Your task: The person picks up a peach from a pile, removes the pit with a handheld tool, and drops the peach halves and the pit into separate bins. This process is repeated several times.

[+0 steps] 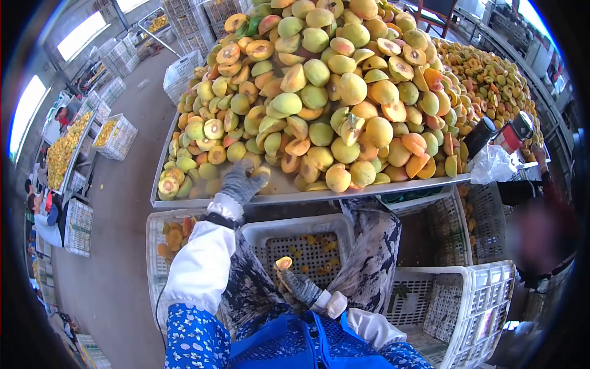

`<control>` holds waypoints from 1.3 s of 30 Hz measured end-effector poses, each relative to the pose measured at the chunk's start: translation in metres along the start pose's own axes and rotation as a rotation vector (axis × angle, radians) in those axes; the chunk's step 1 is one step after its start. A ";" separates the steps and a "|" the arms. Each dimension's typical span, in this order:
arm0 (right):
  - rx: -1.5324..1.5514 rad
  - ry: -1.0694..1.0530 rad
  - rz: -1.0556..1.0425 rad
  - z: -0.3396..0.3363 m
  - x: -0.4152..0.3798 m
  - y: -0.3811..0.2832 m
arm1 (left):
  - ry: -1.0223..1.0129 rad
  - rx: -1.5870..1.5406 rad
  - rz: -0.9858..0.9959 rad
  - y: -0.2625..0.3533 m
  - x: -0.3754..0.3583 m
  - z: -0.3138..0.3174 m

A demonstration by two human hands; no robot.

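Note:
A large heap of yellow-green peaches (353, 89), many cut in half with the pits showing, covers a metal-edged table (344, 192) in front of me. My left hand (239, 182), in a grey glove, reaches over the table's near edge at the heap's lower left. Its fingers are closed round a peach half (262, 174). Low over my lap is my right hand (299, 288), gloved in grey too, with fingers curled. Another peach half (283, 263), cut face up, is held at its fingertips. Beneath the table edge, between my legs, a white crate (295, 226) has several small pieces at its bottom.
A crate of orange halves (175, 238) stands at my left. On my right, a white crate (485, 301) lies tilted. A black cylinder (480, 136) and a plastic bag (493, 165) rest at the table's right end, near another person (541, 237). Other workers and crates are farther left.

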State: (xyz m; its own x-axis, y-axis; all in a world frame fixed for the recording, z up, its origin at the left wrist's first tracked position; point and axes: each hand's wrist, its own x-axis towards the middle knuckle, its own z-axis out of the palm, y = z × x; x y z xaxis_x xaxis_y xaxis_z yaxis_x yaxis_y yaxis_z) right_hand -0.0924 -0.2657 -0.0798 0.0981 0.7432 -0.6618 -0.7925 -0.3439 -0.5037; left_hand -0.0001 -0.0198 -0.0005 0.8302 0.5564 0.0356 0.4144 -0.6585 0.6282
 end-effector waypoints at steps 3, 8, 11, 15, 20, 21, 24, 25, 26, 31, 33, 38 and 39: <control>-0.109 -0.040 -0.075 0.002 -0.005 0.000 | 0.004 -0.961 -0.095 -0.020 -0.020 -0.020; -0.303 -0.085 -0.531 0.012 -0.016 -0.006 | -0.053 -1.549 -0.285 -0.041 -0.074 -0.030; -0.059 -0.231 -0.273 0.026 -0.035 -0.027 | 0.183 -1.478 -0.400 -0.042 -0.110 -0.006; -0.276 -0.149 -0.302 0.005 0.012 0.013 | 0.089 -1.494 -0.459 -0.024 -0.131 0.017; -0.154 0.067 -0.313 -0.006 0.004 0.015 | -0.183 -1.700 -0.534 -0.046 -0.148 0.045; -0.153 0.077 -0.317 -0.007 0.001 0.014 | -0.195 -1.703 -0.532 -0.043 -0.149 0.048; -0.390 0.165 -0.429 0.011 -0.033 -0.010 | 0.117 -0.807 -0.015 -0.026 -0.163 0.056; -0.386 0.168 -0.430 0.019 -0.045 -0.018 | 0.112 -0.807 -0.014 -0.028 -0.163 0.056; -0.189 0.054 -0.257 0.025 -0.053 -0.023 | 0.003 -1.284 -0.274 -0.029 -0.160 0.052; -0.437 -0.015 -0.575 0.016 0.005 0.023 | -0.138 -1.729 -0.509 -0.029 -0.162 0.059; -0.399 -0.052 -0.487 0.021 -0.016 0.010 | 0.030 -1.685 -0.616 -0.032 -0.160 0.065; -0.225 0.124 -0.533 0.023 -0.028 -0.005 | -0.055 -1.774 -0.624 -0.041 -0.165 0.071; -0.218 0.126 -0.534 0.018 -0.024 -0.004 | -0.141 -1.821 -0.652 -0.045 -0.167 0.075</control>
State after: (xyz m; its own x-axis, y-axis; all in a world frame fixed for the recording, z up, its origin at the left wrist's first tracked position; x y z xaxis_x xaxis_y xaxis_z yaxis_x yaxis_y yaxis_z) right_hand -0.1022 -0.2718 -0.0518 0.5306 0.7768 -0.3393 -0.4728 -0.0610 -0.8791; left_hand -0.1293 -0.1211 -0.0925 0.7905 0.3602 -0.4953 -0.1229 0.8856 0.4478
